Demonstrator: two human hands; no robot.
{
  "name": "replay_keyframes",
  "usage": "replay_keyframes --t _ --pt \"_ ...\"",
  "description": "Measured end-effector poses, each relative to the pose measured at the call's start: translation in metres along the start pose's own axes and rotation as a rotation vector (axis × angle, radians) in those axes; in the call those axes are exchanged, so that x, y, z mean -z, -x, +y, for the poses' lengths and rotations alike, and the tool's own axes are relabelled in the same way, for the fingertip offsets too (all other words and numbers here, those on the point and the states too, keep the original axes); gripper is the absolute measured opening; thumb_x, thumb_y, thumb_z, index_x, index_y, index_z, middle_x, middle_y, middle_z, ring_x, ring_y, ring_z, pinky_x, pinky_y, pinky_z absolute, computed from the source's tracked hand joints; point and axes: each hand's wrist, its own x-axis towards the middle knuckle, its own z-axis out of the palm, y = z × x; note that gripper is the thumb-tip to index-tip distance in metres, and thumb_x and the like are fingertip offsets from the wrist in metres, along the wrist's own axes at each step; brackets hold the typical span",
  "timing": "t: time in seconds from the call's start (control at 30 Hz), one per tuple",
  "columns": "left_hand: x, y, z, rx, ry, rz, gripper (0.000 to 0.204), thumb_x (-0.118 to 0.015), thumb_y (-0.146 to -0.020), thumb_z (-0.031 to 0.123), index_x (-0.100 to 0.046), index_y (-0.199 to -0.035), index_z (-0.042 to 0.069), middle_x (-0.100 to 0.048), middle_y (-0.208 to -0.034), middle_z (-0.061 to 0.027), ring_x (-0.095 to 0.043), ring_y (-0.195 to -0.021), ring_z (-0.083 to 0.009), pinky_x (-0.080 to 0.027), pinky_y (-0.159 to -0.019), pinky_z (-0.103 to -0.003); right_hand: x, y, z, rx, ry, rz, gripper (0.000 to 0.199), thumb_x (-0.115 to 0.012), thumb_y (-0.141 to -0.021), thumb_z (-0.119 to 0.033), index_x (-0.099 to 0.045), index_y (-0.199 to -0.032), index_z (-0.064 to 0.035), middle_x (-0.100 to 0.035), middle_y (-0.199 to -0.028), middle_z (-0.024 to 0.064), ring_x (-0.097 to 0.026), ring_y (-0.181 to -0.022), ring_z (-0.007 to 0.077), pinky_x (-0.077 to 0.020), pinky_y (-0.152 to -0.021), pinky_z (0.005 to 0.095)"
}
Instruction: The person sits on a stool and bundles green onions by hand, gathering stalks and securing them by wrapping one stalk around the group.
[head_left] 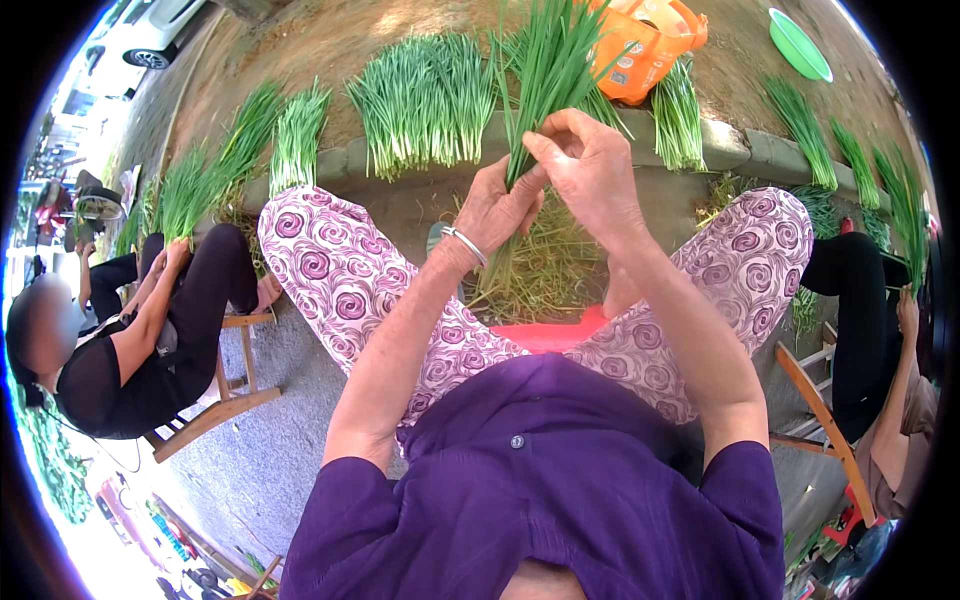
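Observation:
My left hand (493,208) is wrapped round the lower part of a bunch of garlic chives (548,75), whose long green leaves fan upward and away from me. A silvery bangle (465,245) circles that wrist. Against the right side of the bunch, my right hand (592,172) is closed in a pinch of thumb and forefinger; whatever sits between those fingertips is too small to make out. Below both hands, loose trimmed leaves and straw-coloured scraps (548,265) lie heaped on the ground between my knees.
Chive bundles (425,105) lean along a stone kerb (735,145), beside an orange bag (645,50). A green basin (800,45) lies farther back. Seated people work close by on both sides, on wooden chairs (225,400). Something red (545,335) shows between my thighs.

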Motion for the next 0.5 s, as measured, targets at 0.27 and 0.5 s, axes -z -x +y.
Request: replay_keyframes --t 0.27,0.5 --pt "0.004 0.008 0.018 0.119 0.291 0.006 0.037 -0.054 -0.095 0.038 -0.057 -0.103 0.002 -0.055 -0.068 -0.0022 -0.051 -0.054 -0.0096 -0.043 -0.049 -0.024 0.017 -0.005 0.003 -0.202 -0.256 -0.100 0.021 -0.065 -0.086 -0.014 -0.062 -0.088 0.0060 -0.064 -0.068 0.0053 -0.055 -0.053 0.0073 -0.0451 -0.049 0.0221" --pt "0.016 0.004 0.016 0.119 0.490 0.021 0.034 -0.062 -0.092 0.028 -0.059 -0.111 0.001 -0.053 -0.063 -0.0009 -0.047 -0.049 -0.0088 -0.040 -0.045 -0.024 0.027 -0.010 0.004 -0.195 -0.182 -0.195 0.021 -0.063 -0.088 -0.016 -0.064 -0.085 0.0038 -0.064 -0.068 0.0043 -0.055 -0.052 0.0070 -0.0457 -0.048 0.0220"
